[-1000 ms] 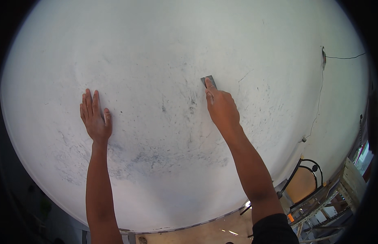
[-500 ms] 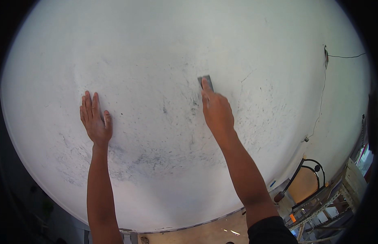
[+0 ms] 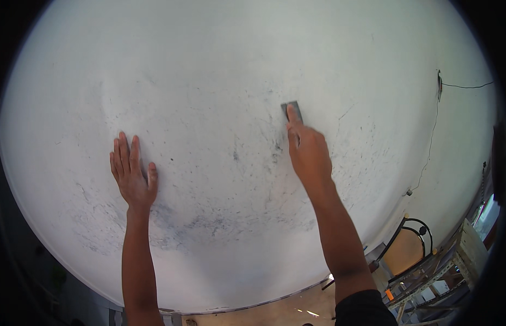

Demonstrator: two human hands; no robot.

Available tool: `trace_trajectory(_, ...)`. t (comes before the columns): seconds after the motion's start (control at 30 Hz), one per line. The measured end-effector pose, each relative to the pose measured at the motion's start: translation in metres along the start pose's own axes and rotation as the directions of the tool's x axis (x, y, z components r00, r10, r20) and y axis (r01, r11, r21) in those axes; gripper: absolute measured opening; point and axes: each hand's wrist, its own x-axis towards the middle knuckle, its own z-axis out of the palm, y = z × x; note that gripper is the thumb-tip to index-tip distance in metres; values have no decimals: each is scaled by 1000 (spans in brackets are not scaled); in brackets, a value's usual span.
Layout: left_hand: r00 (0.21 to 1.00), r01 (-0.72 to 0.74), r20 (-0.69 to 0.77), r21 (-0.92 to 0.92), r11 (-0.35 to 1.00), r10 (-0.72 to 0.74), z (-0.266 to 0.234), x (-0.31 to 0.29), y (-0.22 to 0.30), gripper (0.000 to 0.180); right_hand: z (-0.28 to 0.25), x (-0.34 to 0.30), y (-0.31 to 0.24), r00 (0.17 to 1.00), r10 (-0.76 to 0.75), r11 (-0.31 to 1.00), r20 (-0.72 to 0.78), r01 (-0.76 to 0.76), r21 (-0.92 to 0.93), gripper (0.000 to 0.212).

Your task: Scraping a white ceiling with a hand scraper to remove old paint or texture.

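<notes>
Fingers (image 3: pixel 135 152) of the left hand (image 3: pixel 134 178) are laid flat on the white wall (image 3: pixel 220 43), slightly spread, with the thumb (image 3: pixel 152 176) standing apart; this hand is above the left part of the dark scuff band (image 3: pixel 215 223). The right hand (image 3: pixel 311 155), above the right part of this band, holds a dark grey flat tool (image 3: pixel 298 111): one digit (image 3: pixel 291 113) lies straight along its face, and the others are bent (some are hidden, so I cannot tell what each one presses). The tool is against the wall, well above the band. To the right of the band and lower is a chair (image 3: pixel 405 251) with a tan back; to the right and higher, a thin dark crack (image 3: pixel 440 87) runs down.
</notes>
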Motion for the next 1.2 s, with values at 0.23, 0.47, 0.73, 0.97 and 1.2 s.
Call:
trace_trajectory(0.23, 997, -2, 77, 14, 1000, 1, -18, -64, -38, 61, 3, -22, -8, 1000, 2, 1000, 28, -2, -6, 44)
trace_trajectory(0.47, 994, 28, 107, 40, 999, -32, -23, -115, -67, 63, 3, -26, -11, 999, -31, 1000, 27, 30, 2, 45)
trace_trajectory(0.73, 991, 51, 120, 33, 998, -54, -21, -132, -75, 65, 12, -22, -25, 999, 54, 998, 4, -54, 21, 44)
trace_trajectory(0.97, 991, 33, 132, 35, 999, -37, -21, -138, -73, 65, 9, -10, -32, 996, 66, 997, -64, -63, 46, 42)
trace_trajectory(1.2, 991, 37, 125, 51, 998, -43, -25, -138, -76, 64, 15, -27, -27, 998, -44, 992, -54, 50, 119, 43)
